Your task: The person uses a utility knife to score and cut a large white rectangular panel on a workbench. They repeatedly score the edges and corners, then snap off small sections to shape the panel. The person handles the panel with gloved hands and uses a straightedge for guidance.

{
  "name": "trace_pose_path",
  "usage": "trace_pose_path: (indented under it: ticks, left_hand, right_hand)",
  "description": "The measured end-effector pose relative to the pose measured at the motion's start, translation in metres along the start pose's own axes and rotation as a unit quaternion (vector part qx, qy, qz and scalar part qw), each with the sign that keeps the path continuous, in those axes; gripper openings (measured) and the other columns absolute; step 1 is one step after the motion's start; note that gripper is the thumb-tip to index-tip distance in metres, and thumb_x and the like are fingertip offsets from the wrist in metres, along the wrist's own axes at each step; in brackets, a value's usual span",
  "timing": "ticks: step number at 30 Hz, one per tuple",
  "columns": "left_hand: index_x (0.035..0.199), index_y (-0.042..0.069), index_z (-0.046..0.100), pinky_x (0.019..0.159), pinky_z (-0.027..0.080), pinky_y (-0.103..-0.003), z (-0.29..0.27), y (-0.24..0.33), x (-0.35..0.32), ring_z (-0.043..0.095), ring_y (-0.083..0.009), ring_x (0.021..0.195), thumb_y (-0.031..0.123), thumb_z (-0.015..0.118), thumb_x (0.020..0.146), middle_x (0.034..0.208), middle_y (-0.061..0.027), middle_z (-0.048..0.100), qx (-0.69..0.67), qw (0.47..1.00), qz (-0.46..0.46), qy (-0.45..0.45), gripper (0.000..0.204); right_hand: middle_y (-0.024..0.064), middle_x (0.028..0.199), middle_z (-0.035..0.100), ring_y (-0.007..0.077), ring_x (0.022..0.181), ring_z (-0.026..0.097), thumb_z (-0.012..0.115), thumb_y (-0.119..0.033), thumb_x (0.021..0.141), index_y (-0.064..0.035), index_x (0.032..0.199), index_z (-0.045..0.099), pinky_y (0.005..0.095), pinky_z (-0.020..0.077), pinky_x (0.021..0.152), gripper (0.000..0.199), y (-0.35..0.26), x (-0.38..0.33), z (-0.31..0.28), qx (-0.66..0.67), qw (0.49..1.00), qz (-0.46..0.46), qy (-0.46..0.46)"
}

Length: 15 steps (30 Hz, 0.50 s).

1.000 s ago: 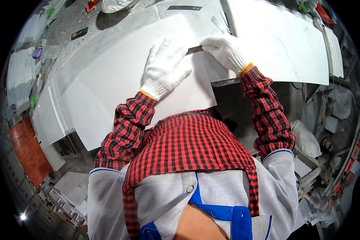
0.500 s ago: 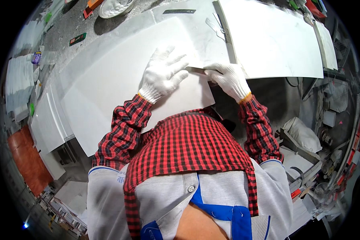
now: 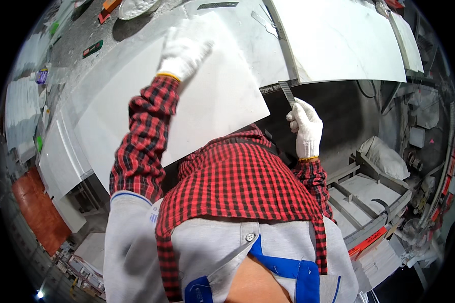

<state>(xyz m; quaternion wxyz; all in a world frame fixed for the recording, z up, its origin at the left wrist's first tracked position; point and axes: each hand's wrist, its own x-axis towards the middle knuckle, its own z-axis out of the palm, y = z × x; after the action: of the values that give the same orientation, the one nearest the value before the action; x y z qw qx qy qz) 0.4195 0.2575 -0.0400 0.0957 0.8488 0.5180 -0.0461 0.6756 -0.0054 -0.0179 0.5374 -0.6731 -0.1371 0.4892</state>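
The left hand [image 3: 183,50], in a white glove, lies flat with its fingers spread on a large white slab [image 3: 207,101] in the upper middle of the frame, gripping nothing. The slab rests on a grey table [image 3: 81,81] that runs toward the upper left. The right hand [image 3: 306,126], also gloved, sits right of centre, closed around the lower end of a thin metal ruler [image 3: 287,93] that points up toward the edge of a second white slab [image 3: 338,40] at the upper right.
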Motion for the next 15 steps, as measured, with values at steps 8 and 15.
trace_pose_path:
  ticks: [8, 15]
  left_hand:
    - [0.154, 0.017, 0.047, 0.119, 0.031, -0.05, 0.029, -0.159, -0.098, 0.039, -0.0378, 0.146, 0.052, 0.049, 0.103, 0.162, -0.014, 0.041, 0.046, 0.972, -0.108, 0.203, 0.061]
    - [0.151, 0.009, 0.048, 0.119, 0.032, -0.048, 0.029, -0.199, -0.316, 0.044, -0.0381, 0.142, 0.052, 0.043, 0.106, 0.158, -0.0184, 0.044, 0.036, 0.897, -0.373, 0.235, 0.062]
  right_hand:
    - [0.0034, 0.09, 0.066, 0.0054, 0.068, 0.056, 0.063, -0.018, 0.104, -0.0016, 0.135, 0.059, 0.0192, 0.0436, 0.058, 0.035, 0.017, -0.001, 0.02, 0.139, 0.988, 0.048, -0.052]
    - [0.0001, 0.092, 0.063, 0.007, 0.074, 0.058, 0.066, -0.02, 0.103, -0.0095, 0.12, 0.06, 0.0195, 0.0493, 0.063, 0.02, 0.04, 0.025, 0.043, 0.245, 0.964, 0.097, -0.026]
